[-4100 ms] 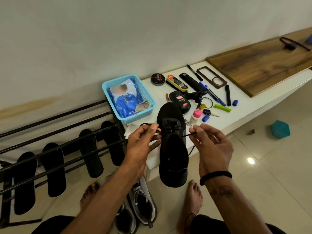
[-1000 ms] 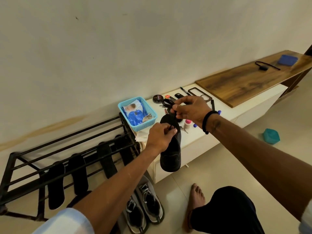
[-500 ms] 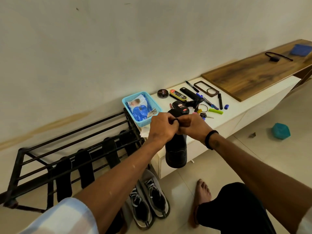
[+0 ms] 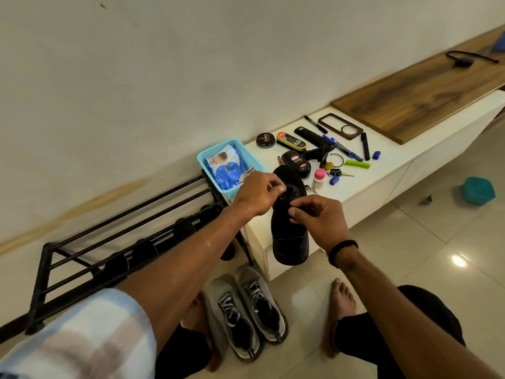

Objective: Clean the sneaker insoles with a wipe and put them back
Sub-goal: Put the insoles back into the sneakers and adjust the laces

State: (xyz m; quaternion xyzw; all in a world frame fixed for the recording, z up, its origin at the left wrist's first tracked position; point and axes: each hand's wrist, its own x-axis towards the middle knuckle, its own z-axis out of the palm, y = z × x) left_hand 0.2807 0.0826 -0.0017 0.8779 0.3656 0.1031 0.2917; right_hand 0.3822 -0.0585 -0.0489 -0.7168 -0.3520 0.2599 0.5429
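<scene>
Both hands have dropped apart a touch since half a second back, when they were bunched together over the tongue; a second ago the right was lifted high above the shoe. Now the left hand (image 4: 258, 192) pinches at the laces near the collar of the black sneaker (image 4: 289, 220), fingers curled, and the right hand (image 4: 318, 221) pinches lower on the lacing, thumb and forefinger closed on what looks like a lace end. Heel rests on the edge of the white bench (image 4: 382, 176), toe hanging down over the floor.

Handling call: this looks a light, soft-sided shoe, upper flexible, sole stiffer. Laces are thin and slippery, so fingertip pinches suit them; to steady the shoe, I'd take it round the midfoot or the heel.

Black insoles (image 4: 144, 251) hang on the metal shoe rack (image 4: 90, 242) to the left. Wipes pack sits in the blue basket (image 4: 216, 155). Grey sneakers (image 4: 246, 310) stand on the tiles below.
</scene>
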